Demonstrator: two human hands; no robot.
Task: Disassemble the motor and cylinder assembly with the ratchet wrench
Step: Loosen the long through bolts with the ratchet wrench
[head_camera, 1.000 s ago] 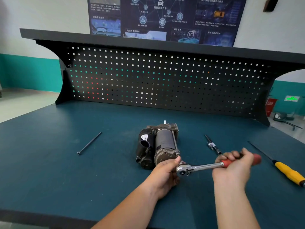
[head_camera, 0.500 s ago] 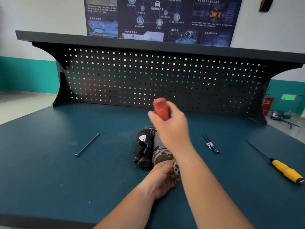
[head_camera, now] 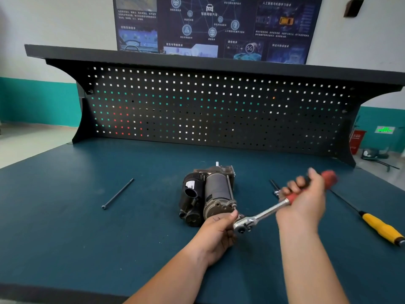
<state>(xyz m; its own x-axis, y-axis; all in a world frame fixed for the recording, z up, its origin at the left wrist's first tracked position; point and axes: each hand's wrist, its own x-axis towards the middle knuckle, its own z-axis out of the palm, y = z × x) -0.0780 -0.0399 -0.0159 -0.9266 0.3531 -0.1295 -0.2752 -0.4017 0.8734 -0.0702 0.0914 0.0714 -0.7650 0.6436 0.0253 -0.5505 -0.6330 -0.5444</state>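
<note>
The motor and cylinder assembly (head_camera: pixel 208 194), dark grey and black, lies on the blue-green bench top (head_camera: pixel 65 227) in the middle. The ratchet wrench (head_camera: pixel 260 216) has its chrome head at the assembly's near right corner, its red handle slanting up to the right. My right hand (head_camera: pixel 304 198) grips that red handle. My left hand (head_camera: pixel 217 235) holds the wrench head against the near end of the assembly, thumb on top. The bolt under the head is hidden.
A long black bolt (head_camera: pixel 117 194) lies loose to the left of the assembly. Behind my right hand lies a thin black rod or bit (head_camera: pixel 275 187). A yellow-handled screwdriver (head_camera: pixel 377 224) lies at the right. A black pegboard (head_camera: pixel 208 110) closes the back.
Half a second ago the right hand held the handle upright over the assembly; it has swung back down to the right. The left hand stayed at the wrench head.
</note>
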